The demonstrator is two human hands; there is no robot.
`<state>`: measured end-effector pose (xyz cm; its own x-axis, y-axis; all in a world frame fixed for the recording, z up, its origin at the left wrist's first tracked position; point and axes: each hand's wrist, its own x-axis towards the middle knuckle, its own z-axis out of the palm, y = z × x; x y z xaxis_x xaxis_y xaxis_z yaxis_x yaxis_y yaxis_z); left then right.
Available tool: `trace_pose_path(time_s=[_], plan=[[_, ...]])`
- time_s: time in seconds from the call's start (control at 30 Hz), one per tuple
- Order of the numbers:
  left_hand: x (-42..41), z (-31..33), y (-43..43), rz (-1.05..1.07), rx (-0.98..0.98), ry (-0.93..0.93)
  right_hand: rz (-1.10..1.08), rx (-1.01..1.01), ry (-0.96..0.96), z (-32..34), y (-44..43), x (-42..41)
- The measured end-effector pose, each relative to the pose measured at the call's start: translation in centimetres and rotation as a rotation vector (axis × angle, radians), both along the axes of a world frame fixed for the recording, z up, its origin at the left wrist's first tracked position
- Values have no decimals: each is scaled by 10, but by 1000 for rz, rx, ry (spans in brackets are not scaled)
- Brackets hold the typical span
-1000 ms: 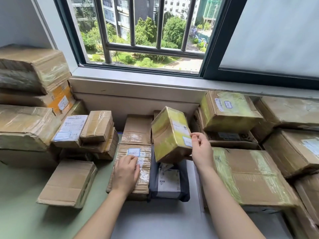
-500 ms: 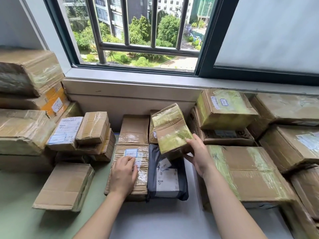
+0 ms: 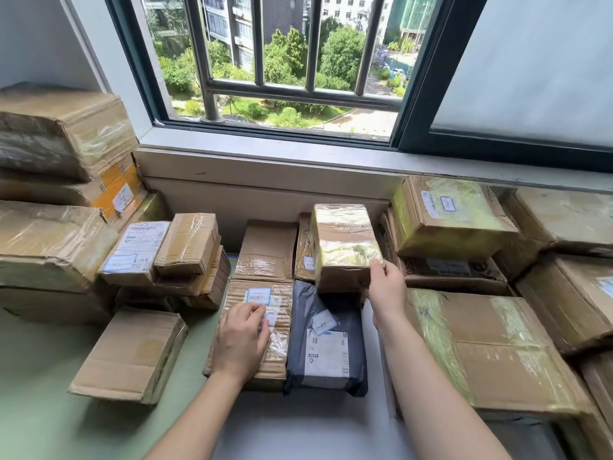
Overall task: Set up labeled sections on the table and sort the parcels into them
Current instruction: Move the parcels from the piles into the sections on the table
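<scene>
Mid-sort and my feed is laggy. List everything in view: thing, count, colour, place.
small taped box: one, brown with yellowish tape, at the mailer's far end
mailer: one, dark grey with a white label, centre
ribbed parcel: one, brown, left of the mailer
flat box: one, brown, behind the ribbed parcel
plain box: one, brown, front left
left stacks: several boxes, brown, one partly orange
right stacks: several boxes, brown, some with yellow-green tape
window: one, dark frame, grey bars, behind
table: one, pale green
left hand: rests on the ribbed parcel
right hand: grips the small taped box
</scene>
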<state>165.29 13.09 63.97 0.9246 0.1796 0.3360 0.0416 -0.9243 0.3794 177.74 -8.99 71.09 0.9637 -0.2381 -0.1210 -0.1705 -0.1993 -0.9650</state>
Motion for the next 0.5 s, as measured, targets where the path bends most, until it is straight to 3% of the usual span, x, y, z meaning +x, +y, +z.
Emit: trace_pose_path(time_s=[0.17,0.37,0.5], plan=[[-1,3,0,-1,0,14,6,-20,-24,0,7,22],[-1,2,0,8,-1,23,22,-241,-39,-5,9,38],[-2,3,0,5,-9,26,56,-186,-74,4,1,37]])
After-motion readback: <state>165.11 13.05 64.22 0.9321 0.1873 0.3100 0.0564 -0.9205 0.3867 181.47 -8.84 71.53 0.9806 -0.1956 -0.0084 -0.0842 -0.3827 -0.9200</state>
